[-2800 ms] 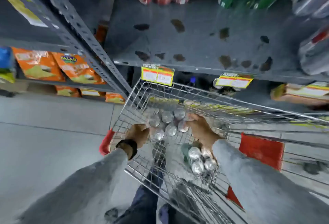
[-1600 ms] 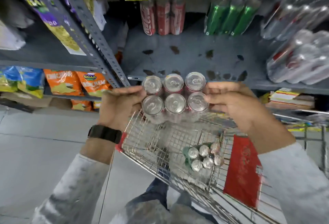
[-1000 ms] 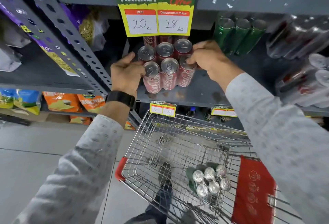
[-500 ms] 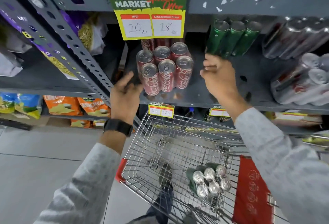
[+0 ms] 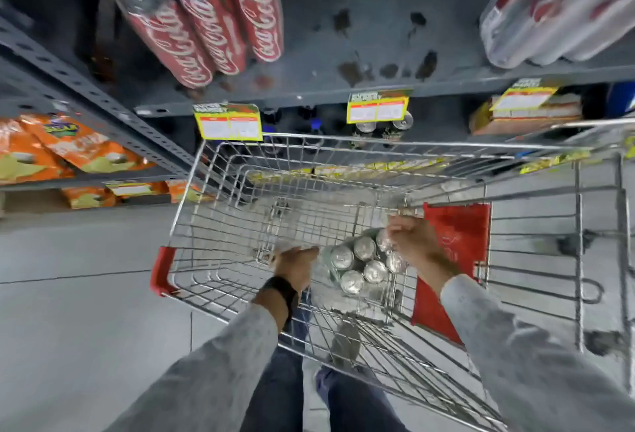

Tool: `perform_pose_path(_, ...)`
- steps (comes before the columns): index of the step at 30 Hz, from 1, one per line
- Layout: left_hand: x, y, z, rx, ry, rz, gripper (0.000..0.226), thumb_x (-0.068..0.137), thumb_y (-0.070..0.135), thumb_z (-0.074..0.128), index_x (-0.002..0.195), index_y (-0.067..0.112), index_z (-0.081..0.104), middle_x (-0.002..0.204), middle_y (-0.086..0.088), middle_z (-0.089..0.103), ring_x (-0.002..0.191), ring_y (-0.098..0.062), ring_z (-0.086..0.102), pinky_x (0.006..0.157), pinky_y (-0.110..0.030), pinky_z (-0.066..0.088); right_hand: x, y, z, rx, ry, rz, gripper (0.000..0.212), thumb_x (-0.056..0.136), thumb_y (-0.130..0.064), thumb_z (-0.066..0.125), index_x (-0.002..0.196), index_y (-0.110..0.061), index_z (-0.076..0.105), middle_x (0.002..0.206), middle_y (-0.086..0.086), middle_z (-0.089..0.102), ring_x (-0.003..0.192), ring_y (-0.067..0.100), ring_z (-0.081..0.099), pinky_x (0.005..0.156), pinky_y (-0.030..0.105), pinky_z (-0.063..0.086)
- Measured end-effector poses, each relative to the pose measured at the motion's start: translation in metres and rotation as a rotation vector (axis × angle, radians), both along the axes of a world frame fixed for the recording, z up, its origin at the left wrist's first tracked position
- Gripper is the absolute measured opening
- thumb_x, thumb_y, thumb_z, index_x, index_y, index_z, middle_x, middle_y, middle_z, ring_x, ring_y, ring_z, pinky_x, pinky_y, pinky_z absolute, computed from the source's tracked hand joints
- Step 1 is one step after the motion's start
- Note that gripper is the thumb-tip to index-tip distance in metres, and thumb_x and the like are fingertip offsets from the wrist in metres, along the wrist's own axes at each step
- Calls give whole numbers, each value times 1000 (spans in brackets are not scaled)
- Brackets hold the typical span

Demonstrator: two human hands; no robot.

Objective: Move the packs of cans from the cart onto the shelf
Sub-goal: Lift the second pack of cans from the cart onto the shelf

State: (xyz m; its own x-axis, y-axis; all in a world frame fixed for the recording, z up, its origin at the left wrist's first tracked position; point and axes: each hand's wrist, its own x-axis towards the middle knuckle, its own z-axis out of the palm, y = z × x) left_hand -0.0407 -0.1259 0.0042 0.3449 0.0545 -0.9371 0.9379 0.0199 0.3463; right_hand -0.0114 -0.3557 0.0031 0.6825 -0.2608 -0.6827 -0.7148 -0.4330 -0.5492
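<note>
1. One view only, head camera looking down; landmark is the wire cart (image 5: 240, 170), parked against the shelf (image 5: 343, 50).
2. Green six-pack of cans (image 5: 360, 261) sits inside the cart, at the corner near the person, beside the red flap (image 5: 453, 235) of the cart's seat.
3. Left hand (image 5: 295, 265) is inside the cart, touching the left side of the green pack, fingers curled toward it; full grip cannot be told.
4. Right hand (image 5: 414, 239) is at the pack's right side, fingers bent over the far cans; clamped or just resting cannot be told.
5. Hands are apart, the pack between them.
6. Black watch (image 5: 278, 289) on the left wrist, grey sleeves on both arms.
7. Red cola pack (image 5: 206, 22), plastic-wrapped, stands on the shelf above the cart's far left corner.
8. Clear bottle packs (image 5: 549, 8) lie on the same shelf, above the cart's far right.
9. Yellow price tags (image 5: 228, 122) hang on the shelf edge right above the cart's far rim.
10. Orange snack bags (image 5: 68, 146) on a lower shelf left of the cart.
</note>
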Motion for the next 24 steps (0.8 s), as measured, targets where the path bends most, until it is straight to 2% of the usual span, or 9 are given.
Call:
perform_pose_path(2,-5,-14,-22,-37,76,64,36,96,38,58,125,17,61,104,-6,61,94,-23,59,82,-34,50,-8,-7,-25,-21,71,28,29,92,-19,65,117,-7,74,116,6,74,91,20,66,61,15,52)
perform_pose_path(6,-9,-32,-72,-92,194,165,40,95,50,52,116,17,61,90,-5,63,81,-24,60,70,-29,51,-11,-17,-66,16,153,-80,35,93,-24,68,118,-1,68,117,22,74,80,26,64,64,34,49)
perform_pose_path(8,-9,-40,-78,-94,196,207,35,97,41,54,118,15,64,81,-1,60,64,-16,50,54,-24,40,-10,-19,-73,3,195,-15,37,99,-26,59,124,2,65,124,26,70,69,17,57,55,22,51)
perform_pose_path(10,-7,-48,-78,-23,173,216,32,98,32,55,121,12,63,78,-2,57,59,-14,43,50,-24,33,-8,-21,-79,-9,213,5,39,103,-24,52,129,3,63,121,27,68,73,18,55,60,22,52)
perform_pose_path(13,-7,-50,-75,-7,172,211,22,97,28,59,103,8,64,69,-2,48,59,-15,42,57,-27,41,-7,-18,-83,-50,164,-17,37,102,-23,53,122,4,67,108,24,69,89,23,55,81,38,54)
perform_pose_path(15,-7,-46,-72,4,182,178,18,96,27,61,88,11,60,73,-4,51,67,-19,47,68,-32,45,-7,-15,-77,-67,148,-47,32,101,-19,56,114,7,70,93,16,66,83,23,57,65,29,49)
perform_pose_path(20,-8,-20,-57,29,29,65,16,80,35,66,85,20,66,104,-14,68,92,-26,63,91,-48,57,-9,-9,-36,-112,80,-132,13,94,-1,63,89,-1,75,82,10,70,54,12,56,32,14,38)
perform_pose_path(22,-8,-10,-29,25,-51,48,17,80,33,68,78,17,68,90,-11,66,84,-26,59,85,-47,54,-9,-8,-9,-105,23,-134,16,93,-5,66,81,-7,76,74,4,71,51,8,55,32,12,34)
perform_pose_path(24,-2,-6,34,21,-163,63,14,88,23,68,84,11,71,80,-11,66,78,-24,57,74,-39,48,-6,-5,31,-79,-32,-109,20,95,-12,66,79,-9,76,70,2,70,55,9,58,39,14,43)
